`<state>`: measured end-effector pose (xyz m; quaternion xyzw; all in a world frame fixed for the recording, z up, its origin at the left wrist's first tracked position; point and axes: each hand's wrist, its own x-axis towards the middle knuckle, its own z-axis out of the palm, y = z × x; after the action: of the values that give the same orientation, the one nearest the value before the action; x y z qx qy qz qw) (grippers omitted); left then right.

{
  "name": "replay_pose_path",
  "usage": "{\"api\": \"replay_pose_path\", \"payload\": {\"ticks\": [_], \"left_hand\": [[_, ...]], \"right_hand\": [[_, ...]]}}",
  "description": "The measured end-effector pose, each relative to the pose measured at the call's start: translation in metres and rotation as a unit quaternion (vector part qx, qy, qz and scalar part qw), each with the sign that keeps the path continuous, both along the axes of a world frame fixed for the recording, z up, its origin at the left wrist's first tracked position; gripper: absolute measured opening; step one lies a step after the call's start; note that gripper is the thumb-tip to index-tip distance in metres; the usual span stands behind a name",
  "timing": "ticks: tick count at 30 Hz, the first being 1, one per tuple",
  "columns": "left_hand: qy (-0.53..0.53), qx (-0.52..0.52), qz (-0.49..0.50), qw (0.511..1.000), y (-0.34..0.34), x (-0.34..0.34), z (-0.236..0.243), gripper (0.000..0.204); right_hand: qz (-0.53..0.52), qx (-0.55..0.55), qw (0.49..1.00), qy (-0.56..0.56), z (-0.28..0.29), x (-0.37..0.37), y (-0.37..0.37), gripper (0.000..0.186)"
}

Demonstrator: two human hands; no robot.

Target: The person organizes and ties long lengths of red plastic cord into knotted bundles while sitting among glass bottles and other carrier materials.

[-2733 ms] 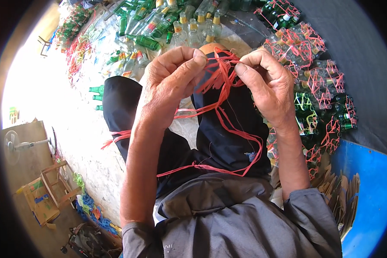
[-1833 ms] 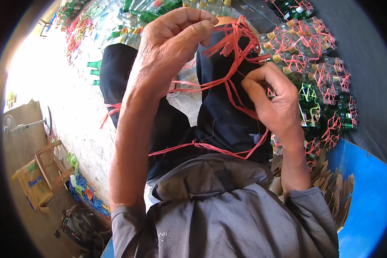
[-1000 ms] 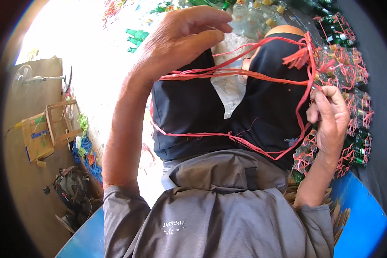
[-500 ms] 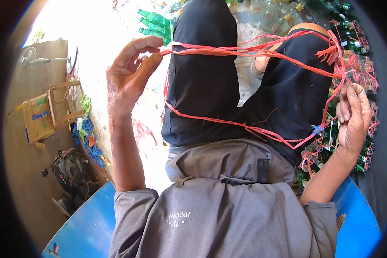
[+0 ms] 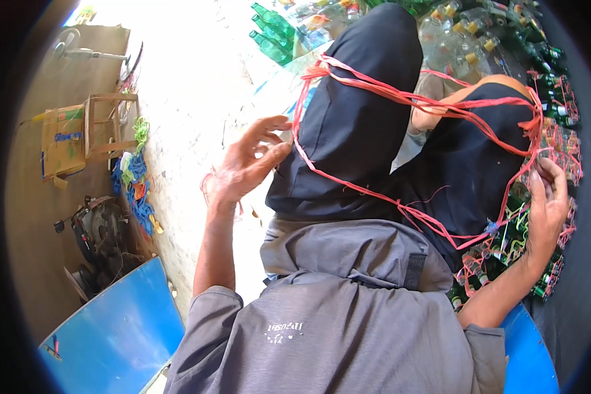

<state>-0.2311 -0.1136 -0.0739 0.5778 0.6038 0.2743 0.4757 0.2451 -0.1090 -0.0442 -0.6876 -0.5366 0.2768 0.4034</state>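
A loop of red plastic twine [image 5: 374, 85] is stretched around both my black-trousered knees [image 5: 358, 125], with a knotted tuft at the right knee and a small blue bit low on the right side. My left hand [image 5: 248, 164] is beside the left knee, fingers apart and curved, close to the loop's side strand with nothing gripped. At the outer edge of the right knee, my right hand [image 5: 546, 200] has its fingers pinched on the twine near the knot.
Green [image 5: 269, 33] and clear bottles [image 5: 453, 46] lie beyond my knees; twine-bound bottle bundles [image 5: 558, 144] line the right. At left are a fan [image 5: 95, 52], cardboard [image 5: 62, 151], a wooden frame [image 5: 85, 125] and blue twine [image 5: 138, 197]. Curved blue panels [image 5: 115, 328] flank me.
The loop has gone from a bunch between my hands to stretched around both knees. My left hand has let go and dropped down and outward; my right hand has moved right with the twine.
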Motion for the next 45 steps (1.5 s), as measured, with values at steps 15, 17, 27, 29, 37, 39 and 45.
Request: {"api": "replay_pose_path", "payload": {"ticks": [15, 17, 27, 29, 37, 39, 45], "left_hand": [[-0.191, -0.131, 0.133, 0.964, 0.059, 0.051, -0.044, 0.036], [-0.205, -0.110, 0.098, 0.968, 0.065, 0.053, -0.054, 0.030], [-0.342, -0.079, 0.176, 0.920, 0.086, 0.056, -0.035, 0.011], [-0.385, -0.068, 0.177, 0.903, 0.091, 0.052, -0.026, 0.011], [-0.502, -0.039, 0.155, 0.850, 0.097, 0.049, 0.000, 0.013], [-0.512, -0.037, 0.155, 0.844, 0.094, 0.056, 0.008, 0.014], [-0.523, -0.028, 0.156, 0.837, 0.080, 0.057, 0.020, 0.011]], "right_hand": [[0.379, 0.004, 0.924, -0.046, -0.011, -0.158, -0.023, 0.024], [0.405, -0.009, 0.914, -0.028, -0.020, -0.162, -0.027, 0.015], [0.339, -0.091, 0.928, 0.127, -0.017, -0.148, -0.022, 0.005], [0.306, -0.143, 0.917, 0.211, -0.019, -0.147, -0.024, 0.004], [0.360, -0.128, 0.905, 0.184, -0.001, -0.145, -0.017, 0.008], [0.359, -0.030, 0.927, 0.109, 0.007, -0.149, -0.012, 0.015], [0.241, 0.148, 0.959, 0.019, 0.023, -0.157, 0.022, 0.023]]}}
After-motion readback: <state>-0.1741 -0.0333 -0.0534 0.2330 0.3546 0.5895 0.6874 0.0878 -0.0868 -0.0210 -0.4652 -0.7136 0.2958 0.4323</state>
